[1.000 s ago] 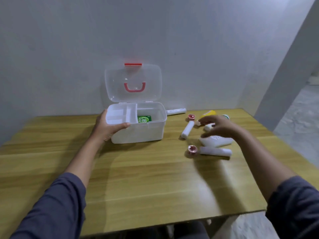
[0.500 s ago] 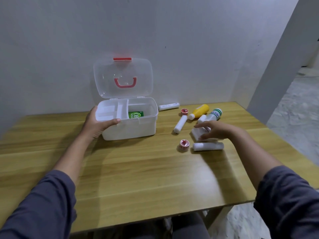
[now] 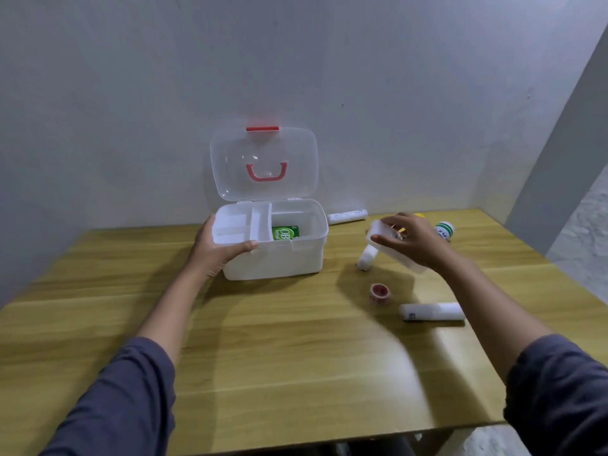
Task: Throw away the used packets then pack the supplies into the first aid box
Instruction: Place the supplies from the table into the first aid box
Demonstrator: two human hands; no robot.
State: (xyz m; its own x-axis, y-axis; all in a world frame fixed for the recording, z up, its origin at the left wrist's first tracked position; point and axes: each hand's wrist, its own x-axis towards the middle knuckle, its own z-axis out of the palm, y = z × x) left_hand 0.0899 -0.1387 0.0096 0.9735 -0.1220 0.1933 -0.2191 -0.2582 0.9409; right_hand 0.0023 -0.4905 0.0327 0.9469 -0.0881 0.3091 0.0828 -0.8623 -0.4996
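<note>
The white first aid box (image 3: 279, 258) stands open at the back of the wooden table (image 3: 279, 340), its clear lid (image 3: 263, 162) upright. Inside lie a white divider tray and a green packet (image 3: 285, 232). My left hand (image 3: 217, 248) grips the box's front left rim. My right hand (image 3: 411, 241) holds a flat white plastic case (image 3: 381, 238) lifted above the table, right of the box. Below it lie a white bandage roll (image 3: 367, 258), a red tape roll (image 3: 380, 292) and another white roll (image 3: 431, 311). A green-and-white bottle (image 3: 444, 230) shows behind my hand.
A white tube (image 3: 347, 216) lies by the wall behind the box. A yellow item (image 3: 419, 214) peeks out behind my right hand. The table's right edge drops to a grey floor (image 3: 579, 245); the wall stands close behind the box.
My right hand closed on the white case and lifted it off the table toward the box. My left hand stays on the box rim. The camera view shifted.
</note>
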